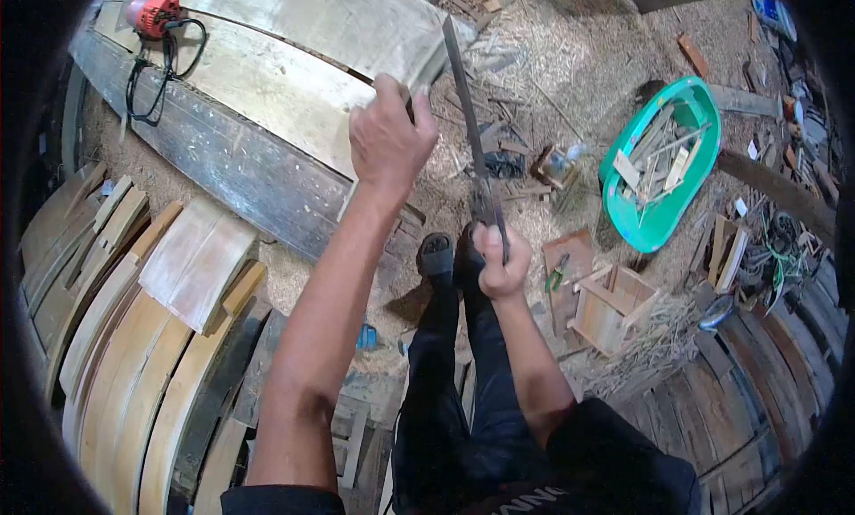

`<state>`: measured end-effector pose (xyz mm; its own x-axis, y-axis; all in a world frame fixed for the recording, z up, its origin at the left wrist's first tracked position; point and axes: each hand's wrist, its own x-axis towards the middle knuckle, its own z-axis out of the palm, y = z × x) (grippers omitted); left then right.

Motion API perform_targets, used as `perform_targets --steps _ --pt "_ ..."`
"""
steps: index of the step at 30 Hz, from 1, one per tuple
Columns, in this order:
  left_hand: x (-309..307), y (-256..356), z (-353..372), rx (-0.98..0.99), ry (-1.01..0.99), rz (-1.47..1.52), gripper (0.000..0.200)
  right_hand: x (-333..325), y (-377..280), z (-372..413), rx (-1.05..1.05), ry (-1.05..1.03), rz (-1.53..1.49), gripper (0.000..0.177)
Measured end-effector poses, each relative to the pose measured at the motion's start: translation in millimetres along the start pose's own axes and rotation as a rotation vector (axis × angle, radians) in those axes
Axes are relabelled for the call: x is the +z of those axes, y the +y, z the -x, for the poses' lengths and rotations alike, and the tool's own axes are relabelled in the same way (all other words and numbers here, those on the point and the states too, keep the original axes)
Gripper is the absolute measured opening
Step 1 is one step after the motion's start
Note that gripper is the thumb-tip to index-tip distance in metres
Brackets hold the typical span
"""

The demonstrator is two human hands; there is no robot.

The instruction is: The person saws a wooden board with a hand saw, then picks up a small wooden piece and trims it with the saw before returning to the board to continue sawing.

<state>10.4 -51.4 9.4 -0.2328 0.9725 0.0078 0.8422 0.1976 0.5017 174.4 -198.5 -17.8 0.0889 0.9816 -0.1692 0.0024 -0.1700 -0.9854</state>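
Note:
My right hand is closed around the lower end of a long, narrow, dark strip, perhaps a blade, that stands up from the fist. To its upper left, my left hand has its fingers bent, with the thumb and forefinger raised and a small dark gap between them; whether anything is held there cannot be made out. That hand is beside the end of a pale wooden board on the workbench. The strip passes to the right of my left hand, apart from it.
A red power tool with a black cord lies on the bench. Curved boards are stacked at left. On the shavings-covered floor are a green tub of wood scraps, an open wooden box and green-handled pliers.

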Motion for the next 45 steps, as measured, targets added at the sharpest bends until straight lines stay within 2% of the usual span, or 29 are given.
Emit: perform_targets --steps 2,3,6,9,12,14,15,18,19,23,27,30,34,35,38,40,42,43,45 --pt "2.8 1.6 7.0 0.023 0.014 -0.023 0.027 -0.5 3.1 -6.3 0.039 0.02 -0.003 0.033" --pt "-1.0 5.3 6.3 -0.057 -0.06 -0.007 0.025 3.8 -2.0 -26.9 0.061 0.011 0.049 0.034" --pt "2.5 0.6 8.2 0.074 0.049 -0.066 0.022 9.5 -4.0 -40.1 0.029 -0.018 0.118 0.035" --pt "4.0 -0.1 5.6 0.167 0.179 -0.146 0.02 7.3 -20.4 -25.7 0.089 0.015 0.02 0.037" --pt "1.4 1.5 7.0 0.108 0.077 -0.138 0.02 5.8 -14.7 -33.4 0.089 0.007 0.044 0.034" --pt "2.7 -0.1 7.0 0.141 0.127 -0.048 0.02 3.7 -11.2 -40.8 0.157 -0.032 0.077 0.033" --pt "3.4 0.7 7.5 0.159 0.148 0.002 0.021 5.4 -18.0 -36.7 0.065 -0.028 0.085 0.032" --pt "2.1 0.1 6.3 0.183 0.111 -0.05 0.021 -6.0 -11.9 3.3 0.047 -0.041 0.049 0.033" --pt "2.3 -0.7 5.9 0.193 0.127 -0.09 0.019 -4.8 -11.3 6.7 0.068 0.013 -0.005 0.033" --pt "2.7 -1.1 8.3 0.196 0.105 -0.086 0.018 -0.5 -0.3 -40.8 0.058 -0.052 0.088 0.033" --pt "1.8 1.7 10.3 0.209 0.126 -0.103 0.017 -2.7 2.7 5.3 0.041 -0.05 0.04 0.037" --pt "1.8 0.4 7.7 0.211 0.133 -0.098 0.018 -6.3 -5.5 8.2 0.033 -0.037 0.031 0.038" --pt "3.5 -2.1 8.9 0.212 0.139 -0.114 0.019 16.3 -18.5 -43.3 0.143 -0.054 0.045 0.038" --pt "3.1 0.0 7.9 0.218 0.14 -0.12 0.019 13.0 -3.8 -32.1 0.05 -0.015 0.057 0.029" --pt "3.6 -0.8 7.4 0.202 0.134 -0.107 0.018 -2.5 -6.5 13.0 -0.012 0.006 0.104 0.031" --pt "3.1 -0.7 8.6 0.197 0.124 -0.094 0.018 -2.2 -2.6 2.3 -0.001 0.002 0.123 0.032" --pt "4.2 -2.7 8.1 0.203 0.136 -0.097 0.018 6.4 1.5 -41.5 0.058 -0.04 0.133 0.03" --pt "4.2 -3.8 8.0 0.209 0.141 -0.105 0.018 16.9 -6.9 -50.2 0.117 -0.004 0.01 0.029" --pt "5.6 -1.7 8.7 0.214 0.135 -0.102 0.018 10.1 -3.3 -27.4 0.065 -0.002 0.065 0.028"
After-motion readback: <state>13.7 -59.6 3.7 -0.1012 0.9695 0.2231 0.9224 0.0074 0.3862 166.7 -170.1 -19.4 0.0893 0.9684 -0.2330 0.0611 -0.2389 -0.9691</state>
